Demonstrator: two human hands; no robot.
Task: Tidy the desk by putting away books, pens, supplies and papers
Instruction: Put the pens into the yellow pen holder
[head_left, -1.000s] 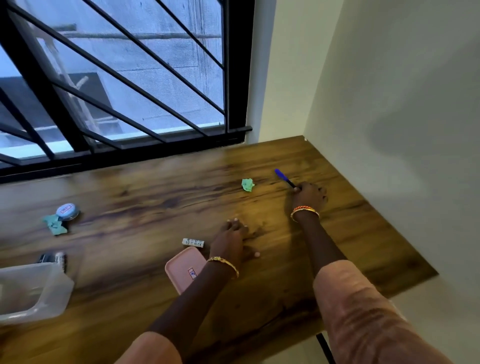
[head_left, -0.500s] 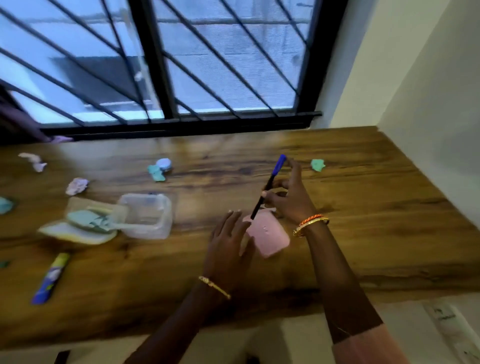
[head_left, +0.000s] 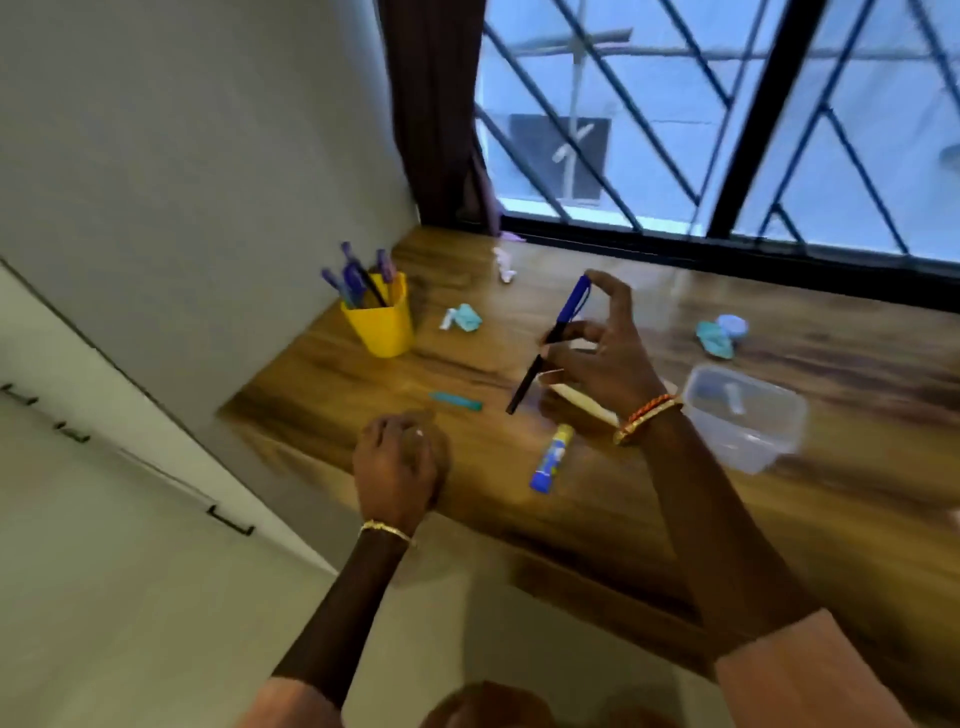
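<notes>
Holding a blue pen (head_left: 557, 332) in right hand (head_left: 605, 358).

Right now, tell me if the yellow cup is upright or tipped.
Upright: the yellow cup stands on its base on the desk, pens sticking up.

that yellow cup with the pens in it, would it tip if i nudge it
Probably fairly easily. The yellow cup narrows toward its base, and the pens stick out well above the rim, leaning left, so the load likely sits high. It looks like thin plastic, so probably light; it might slide on the smooth desk first.
</notes>
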